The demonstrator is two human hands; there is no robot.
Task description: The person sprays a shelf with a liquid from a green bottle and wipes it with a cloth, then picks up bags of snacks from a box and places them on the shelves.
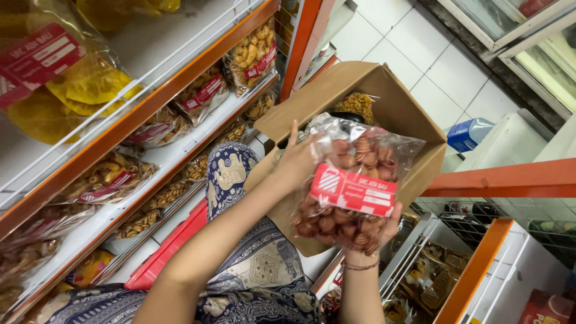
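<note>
Bare forearms rise from the bottom edge over a lap draped in soft navy cloth with a cream paisley and elephant print. Between both hands is a crinkly clear plastic bag of reddish-brown ridged round snacks with a red and white paper label, held upright just above the open mouth of a brown corrugated cardboard box. The left hand presses flat against the bag's upper left side, fingers spread and thumb pointing up. The right hand cups the bag's lower end from beneath, fingers curled around the plastic, with a thin beaded bracelet at the wrist.

Behind the bag, inside the box, lies another clear packet of small golden-brown crumbly snacks. Left of the left hand run white shelves with orange metal edges and thin white wire rails, stacked with glossy bags of yellow chips and curled tan crackers. Below the left forearm a flat red plastic tray lies edge-on. Past the box, beyond the right hand, a blue and white plastic bottle lies on pale square floor tiles.
</note>
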